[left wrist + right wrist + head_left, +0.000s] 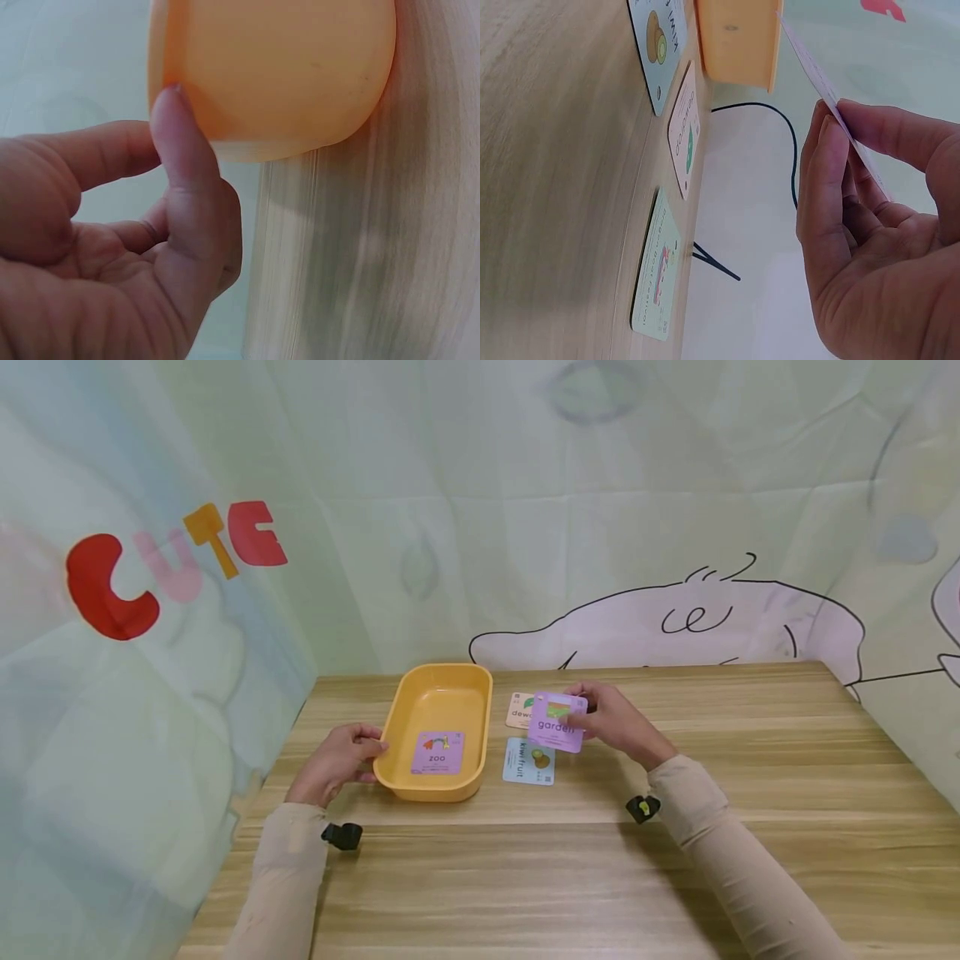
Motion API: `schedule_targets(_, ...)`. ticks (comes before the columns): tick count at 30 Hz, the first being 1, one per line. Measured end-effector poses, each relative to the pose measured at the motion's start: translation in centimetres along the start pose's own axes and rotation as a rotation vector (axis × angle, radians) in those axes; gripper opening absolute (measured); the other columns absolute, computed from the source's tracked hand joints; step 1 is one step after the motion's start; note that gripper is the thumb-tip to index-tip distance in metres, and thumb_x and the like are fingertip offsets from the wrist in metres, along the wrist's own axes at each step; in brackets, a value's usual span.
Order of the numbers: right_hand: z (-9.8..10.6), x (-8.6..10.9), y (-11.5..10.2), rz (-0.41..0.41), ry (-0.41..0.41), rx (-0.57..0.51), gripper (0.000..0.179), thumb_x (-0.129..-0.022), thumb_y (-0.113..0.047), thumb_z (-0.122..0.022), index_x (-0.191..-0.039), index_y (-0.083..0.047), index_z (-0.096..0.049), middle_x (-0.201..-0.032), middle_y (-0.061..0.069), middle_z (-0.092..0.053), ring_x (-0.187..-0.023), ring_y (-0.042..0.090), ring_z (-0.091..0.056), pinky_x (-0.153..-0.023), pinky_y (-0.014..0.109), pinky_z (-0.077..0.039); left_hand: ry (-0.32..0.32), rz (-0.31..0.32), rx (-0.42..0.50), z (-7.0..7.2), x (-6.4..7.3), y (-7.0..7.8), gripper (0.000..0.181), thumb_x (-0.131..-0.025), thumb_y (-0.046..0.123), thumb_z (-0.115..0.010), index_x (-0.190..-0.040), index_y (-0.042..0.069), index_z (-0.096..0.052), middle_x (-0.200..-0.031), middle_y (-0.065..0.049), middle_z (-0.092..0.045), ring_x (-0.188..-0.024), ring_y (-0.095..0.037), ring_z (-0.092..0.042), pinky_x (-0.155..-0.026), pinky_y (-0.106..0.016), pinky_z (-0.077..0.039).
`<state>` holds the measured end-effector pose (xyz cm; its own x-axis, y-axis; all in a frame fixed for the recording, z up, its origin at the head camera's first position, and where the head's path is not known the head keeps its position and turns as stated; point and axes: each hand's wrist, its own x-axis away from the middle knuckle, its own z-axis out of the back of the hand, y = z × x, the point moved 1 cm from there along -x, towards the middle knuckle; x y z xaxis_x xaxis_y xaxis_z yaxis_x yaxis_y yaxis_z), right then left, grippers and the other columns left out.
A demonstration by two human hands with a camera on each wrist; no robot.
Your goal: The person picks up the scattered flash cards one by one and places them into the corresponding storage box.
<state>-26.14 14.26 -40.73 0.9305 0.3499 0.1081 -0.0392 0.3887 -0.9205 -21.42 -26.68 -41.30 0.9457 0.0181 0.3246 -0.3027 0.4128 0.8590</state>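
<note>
Card purple, lettered "garden"; right hand pinches it, left hand grips yellow tray.

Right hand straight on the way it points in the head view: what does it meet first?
Probably the right side of the yellow rounded-rectangular plastic tray, with the square purple "garden" card in the right hand leading. Height is hard to judge; it might clear the rim.

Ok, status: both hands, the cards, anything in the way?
Left hand grips yellow tray at rim. Right hand pinches garden card aloft. Zoo card lies in tray. Nothing seen in the way.
</note>
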Motion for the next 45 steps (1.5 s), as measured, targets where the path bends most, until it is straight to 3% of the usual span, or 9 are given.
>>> schedule_targets(23, -1.1, -0.3, -0.9, 0.013, -0.007, -0.007, 0.036, -0.094, -0.007, -0.070, -0.127, -0.004, -0.056, -0.116, 0.018, -0.064, -0.100, 0.028, -0.067, -0.081, 0.035, -0.061, -0.004, -0.006, -0.001, 0.1, 0.1, 0.1, 0.035, -0.103, 0.015, -0.057, -0.132, -0.005, -0.051, -0.114, -0.017, -0.061, -0.086, -0.020, -0.066, -0.071, -0.036, -0.062)
schedule_targets(35, -2.0, -0.8, -1.1, 0.025, -0.005, -0.017, 0.032, -0.094, -0.005, -0.071, -0.123, -0.004, -0.058, -0.113, 0.017, -0.065, -0.098, 0.027, -0.067, -0.079, 0.035, -0.061, 0.009, 0.061, -0.014, -0.1, 0.3, 0.4, 0.035, -0.104, 0.017, -0.058, -0.132, -0.002, -0.051, -0.122, -0.019, -0.058, -0.095, -0.024, -0.064, -0.077, -0.035, -0.062)
schedule_targets(45, -2.7, -1.1, -1.4, 0.027, 0.002, -0.010, 0.031, -0.094, -0.006, -0.071, -0.123, -0.006, -0.058, -0.114, 0.016, -0.065, -0.099, 0.027, -0.067, -0.078, 0.035, -0.062, 0.010, 0.057, -0.015, -0.1, 0.1, 0.3, 0.036, -0.104, 0.018, -0.058, -0.133, -0.003, -0.051, -0.122, -0.019, -0.058, -0.096, -0.025, -0.064, -0.075, -0.034, -0.062)
